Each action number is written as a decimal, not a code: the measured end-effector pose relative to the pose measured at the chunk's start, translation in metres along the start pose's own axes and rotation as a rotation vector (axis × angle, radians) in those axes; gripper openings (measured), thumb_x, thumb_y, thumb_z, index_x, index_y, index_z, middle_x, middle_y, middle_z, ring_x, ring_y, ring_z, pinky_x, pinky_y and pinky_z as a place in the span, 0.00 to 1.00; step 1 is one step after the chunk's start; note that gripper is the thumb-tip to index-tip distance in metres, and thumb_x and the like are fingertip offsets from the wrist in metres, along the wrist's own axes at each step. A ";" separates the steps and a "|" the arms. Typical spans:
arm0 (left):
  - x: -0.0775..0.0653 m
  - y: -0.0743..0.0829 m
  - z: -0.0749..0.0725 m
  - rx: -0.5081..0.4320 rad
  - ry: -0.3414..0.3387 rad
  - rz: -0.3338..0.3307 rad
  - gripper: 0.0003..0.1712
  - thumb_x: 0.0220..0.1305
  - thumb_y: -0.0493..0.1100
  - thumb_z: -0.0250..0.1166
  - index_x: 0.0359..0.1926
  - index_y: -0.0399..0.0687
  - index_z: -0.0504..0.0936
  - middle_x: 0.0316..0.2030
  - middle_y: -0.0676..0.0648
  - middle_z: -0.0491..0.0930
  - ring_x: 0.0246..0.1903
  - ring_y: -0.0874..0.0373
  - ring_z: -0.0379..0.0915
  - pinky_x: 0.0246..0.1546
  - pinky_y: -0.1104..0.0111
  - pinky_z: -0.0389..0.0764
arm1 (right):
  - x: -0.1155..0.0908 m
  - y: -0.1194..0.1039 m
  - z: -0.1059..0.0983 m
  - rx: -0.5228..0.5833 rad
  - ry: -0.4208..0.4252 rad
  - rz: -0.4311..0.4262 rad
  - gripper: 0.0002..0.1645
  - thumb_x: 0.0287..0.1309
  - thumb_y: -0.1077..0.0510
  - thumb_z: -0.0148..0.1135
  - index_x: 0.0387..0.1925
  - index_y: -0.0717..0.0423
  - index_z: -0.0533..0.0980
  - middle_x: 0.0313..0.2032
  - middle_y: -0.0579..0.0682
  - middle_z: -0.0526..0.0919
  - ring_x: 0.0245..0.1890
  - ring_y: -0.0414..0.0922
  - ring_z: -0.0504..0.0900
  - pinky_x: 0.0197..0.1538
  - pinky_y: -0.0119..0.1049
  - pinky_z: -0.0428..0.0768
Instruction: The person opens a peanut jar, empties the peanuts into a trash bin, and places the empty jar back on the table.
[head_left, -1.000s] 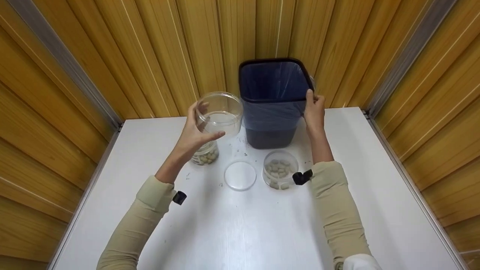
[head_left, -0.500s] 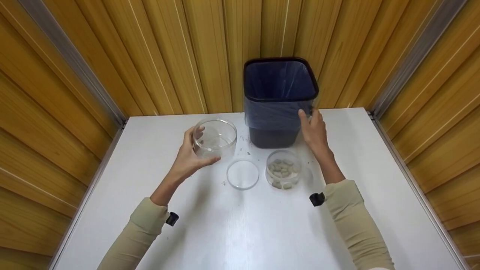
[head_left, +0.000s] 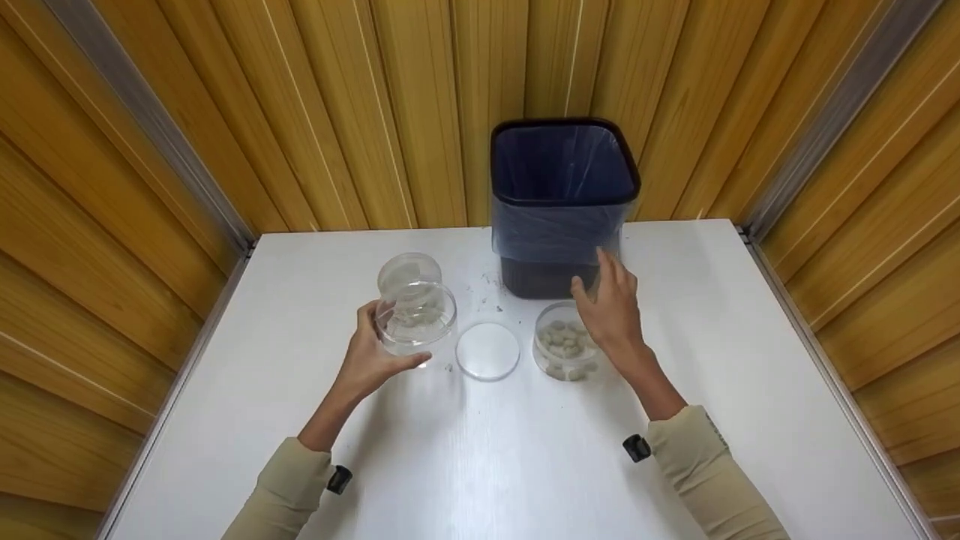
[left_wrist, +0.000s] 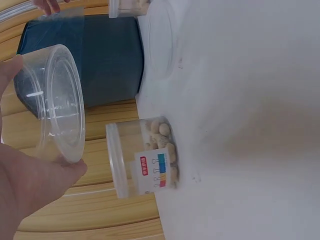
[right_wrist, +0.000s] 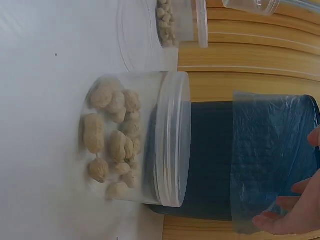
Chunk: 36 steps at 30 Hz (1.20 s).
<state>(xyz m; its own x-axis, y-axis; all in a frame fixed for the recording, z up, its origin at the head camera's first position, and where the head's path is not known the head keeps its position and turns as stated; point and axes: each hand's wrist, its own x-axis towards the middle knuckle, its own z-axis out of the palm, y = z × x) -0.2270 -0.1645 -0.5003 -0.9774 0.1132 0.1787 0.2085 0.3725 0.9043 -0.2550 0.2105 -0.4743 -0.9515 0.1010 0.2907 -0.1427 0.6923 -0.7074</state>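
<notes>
My left hand [head_left: 369, 361] grips a clear round plastic jar [left_wrist: 67, 105], tilted above the table, with nothing visible inside. Just behind it stands a labelled clear jar [left_wrist: 142, 160] partly filled with peanuts, partly seen through the held one in the head view. My right hand [head_left: 613, 311] hovers with relaxed fingers, holding nothing, over the right side of another clear jar [right_wrist: 172, 140] with peanuts in its bottom. A clear round lid [head_left: 487, 352] lies flat between the two standing jars.
A dark blue bin [head_left: 540, 277] with a translucent liner [right_wrist: 260, 155] stands at the back, behind the right jar. Wood-patterned panels [head_left: 420, 112] enclose the white table [head_left: 480, 465]. Small dark crumbs dot the table near the bin.
My right hand has let go of the bin's rim and come down towards the peanut jar. My left hand has lowered the clear jar towards me, in front of the labelled jar.
</notes>
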 end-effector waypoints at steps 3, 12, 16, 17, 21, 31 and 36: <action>-0.006 -0.012 0.000 0.016 0.005 -0.028 0.64 0.39 0.44 0.86 0.70 0.36 0.54 0.71 0.32 0.62 0.71 0.35 0.59 0.71 0.46 0.63 | -0.009 -0.002 0.006 -0.013 -0.035 -0.036 0.42 0.72 0.46 0.54 0.78 0.62 0.54 0.76 0.63 0.57 0.75 0.63 0.53 0.70 0.63 0.63; -0.020 -0.047 0.007 0.097 0.027 -0.159 0.64 0.40 0.52 0.86 0.72 0.37 0.57 0.69 0.32 0.64 0.70 0.37 0.58 0.69 0.42 0.63 | -0.034 -0.007 0.025 -0.079 -0.081 -0.156 0.38 0.69 0.51 0.59 0.74 0.62 0.64 0.72 0.62 0.65 0.72 0.62 0.60 0.72 0.59 0.62; -0.020 -0.054 0.013 0.141 0.029 -0.192 0.64 0.39 0.54 0.86 0.72 0.39 0.60 0.68 0.31 0.64 0.69 0.38 0.55 0.68 0.40 0.63 | -0.042 -0.007 0.037 -0.130 -0.116 -0.239 0.33 0.68 0.50 0.60 0.70 0.59 0.70 0.71 0.60 0.68 0.71 0.61 0.62 0.71 0.59 0.63; -0.020 -0.055 0.014 0.144 0.030 -0.197 0.64 0.39 0.54 0.86 0.72 0.39 0.59 0.68 0.32 0.64 0.69 0.38 0.55 0.69 0.41 0.63 | -0.044 -0.007 0.040 -0.138 -0.131 -0.255 0.32 0.68 0.50 0.60 0.69 0.58 0.71 0.71 0.59 0.68 0.71 0.61 0.63 0.71 0.60 0.64; -0.019 -0.059 0.017 0.137 0.041 -0.191 0.65 0.38 0.50 0.87 0.73 0.38 0.58 0.69 0.32 0.63 0.69 0.38 0.57 0.69 0.43 0.63 | -0.051 -0.005 0.051 -0.177 -0.179 -0.310 0.32 0.67 0.49 0.61 0.68 0.58 0.72 0.70 0.59 0.69 0.70 0.61 0.64 0.71 0.59 0.64; -0.009 -0.070 0.024 0.063 0.068 -0.202 0.66 0.37 0.43 0.87 0.72 0.33 0.55 0.71 0.29 0.62 0.72 0.35 0.57 0.73 0.46 0.59 | -0.057 -0.003 0.068 -0.234 -0.251 -0.420 0.31 0.67 0.48 0.60 0.68 0.56 0.73 0.69 0.58 0.73 0.71 0.63 0.65 0.73 0.58 0.62; -0.009 -0.073 0.026 0.040 0.082 -0.200 0.67 0.35 0.39 0.87 0.72 0.31 0.54 0.71 0.28 0.62 0.72 0.34 0.57 0.74 0.47 0.58 | -0.058 -0.005 0.074 -0.231 -0.279 -0.421 0.32 0.67 0.47 0.60 0.68 0.55 0.73 0.70 0.56 0.72 0.71 0.61 0.65 0.73 0.58 0.62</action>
<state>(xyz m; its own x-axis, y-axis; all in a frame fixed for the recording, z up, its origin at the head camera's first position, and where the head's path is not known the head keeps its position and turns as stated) -0.2329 -0.1688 -0.5779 -0.9987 -0.0409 0.0296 0.0099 0.4167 0.9090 -0.2188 0.1482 -0.5352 -0.8657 -0.3901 0.3138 -0.4929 0.7736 -0.3982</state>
